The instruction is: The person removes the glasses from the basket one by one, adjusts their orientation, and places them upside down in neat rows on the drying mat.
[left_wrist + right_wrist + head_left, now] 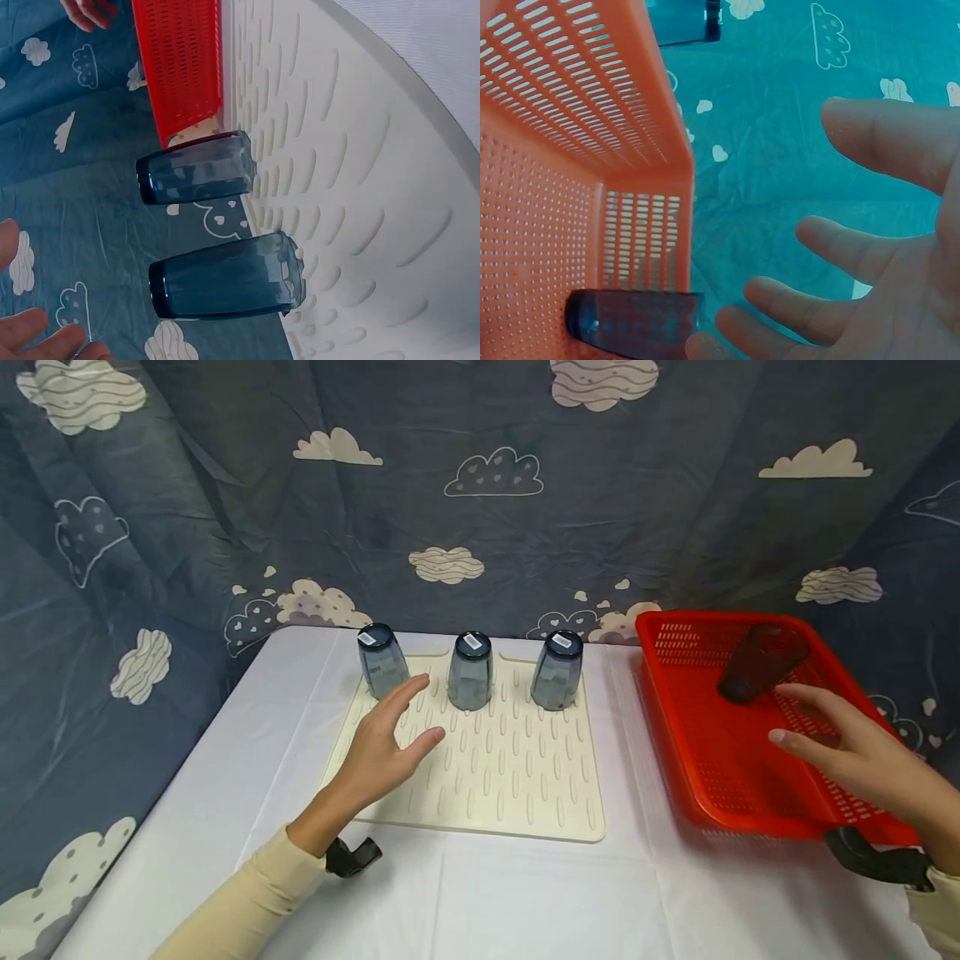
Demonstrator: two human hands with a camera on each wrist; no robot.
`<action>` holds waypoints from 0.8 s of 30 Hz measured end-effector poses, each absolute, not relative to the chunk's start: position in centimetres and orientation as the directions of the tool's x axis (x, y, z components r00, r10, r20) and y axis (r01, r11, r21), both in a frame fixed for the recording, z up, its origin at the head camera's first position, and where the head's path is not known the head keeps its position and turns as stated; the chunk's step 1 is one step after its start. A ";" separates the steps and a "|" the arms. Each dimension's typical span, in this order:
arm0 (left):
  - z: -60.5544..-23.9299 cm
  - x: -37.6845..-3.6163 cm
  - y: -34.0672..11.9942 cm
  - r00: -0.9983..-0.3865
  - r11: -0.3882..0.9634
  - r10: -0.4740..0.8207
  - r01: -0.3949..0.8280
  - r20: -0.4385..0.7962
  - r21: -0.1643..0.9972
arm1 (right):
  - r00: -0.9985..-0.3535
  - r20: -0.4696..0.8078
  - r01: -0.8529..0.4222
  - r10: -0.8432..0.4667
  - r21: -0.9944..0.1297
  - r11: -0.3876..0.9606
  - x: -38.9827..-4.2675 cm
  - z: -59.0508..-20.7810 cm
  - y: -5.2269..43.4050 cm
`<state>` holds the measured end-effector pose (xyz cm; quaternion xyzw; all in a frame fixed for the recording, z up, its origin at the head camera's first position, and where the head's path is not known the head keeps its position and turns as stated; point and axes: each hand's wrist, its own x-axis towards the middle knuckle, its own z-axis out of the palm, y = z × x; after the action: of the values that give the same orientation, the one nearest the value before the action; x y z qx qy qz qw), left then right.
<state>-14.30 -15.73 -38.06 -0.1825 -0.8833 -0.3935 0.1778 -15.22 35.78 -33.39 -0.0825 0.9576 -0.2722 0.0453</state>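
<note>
Our right hand, at the right of the frame, reaches with loose, spread fingers toward the dark cup lying on its side in the red basket, holding nothing. Our left hand hangs open over the cream mat, near the leftmost upside-down cup. We think a quick bump could knock that cup over, and the lying cup could roll away.

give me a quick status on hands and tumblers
Both hands open: left hand over the mat, right hand reaching into the red basket. Dark tumbler lies inside, ungrasped. Three tumblers upside down on mat. Nothing blocking.
</note>
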 end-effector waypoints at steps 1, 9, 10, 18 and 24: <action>-38.1 -14.3 -15.8 -0.872 0.620 0.177 0.459 0.456 0.636 | -0.982 -0.048 -0.130 -0.182 -0.531 0.838 -15.3 -33.4 35.9; -38.3 -14.5 -15.7 -0.875 0.598 0.170 0.457 0.453 0.659 | -0.985 -0.056 -0.109 -0.165 -0.542 0.833 -15.7 -33.0 36.3; -38.3 -14.5 -15.7 -0.876 0.595 0.169 0.456 0.452 0.662 | -0.985 -0.062 -0.102 -0.161 -0.543 0.834 -15.7 -32.9 36.3; -37.8 -14.7 -15.8 -0.869 0.583 0.158 0.465 0.468 0.666 | -0.986 -0.037 -0.122 -0.161 -0.501 0.857 -17.0 -31.9 36.7; -37.9 -14.8 -15.6 -0.878 0.565 0.156 0.455 0.452 0.689 | -0.991 -0.046 -0.098 -0.130 -0.428 0.899 -19.1 -31.3 37.6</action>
<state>-14.82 -15.63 -37.92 -0.1761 -0.8675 -0.4320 0.1727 -19.06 37.64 -31.30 -0.0584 0.9736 -0.2174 0.0365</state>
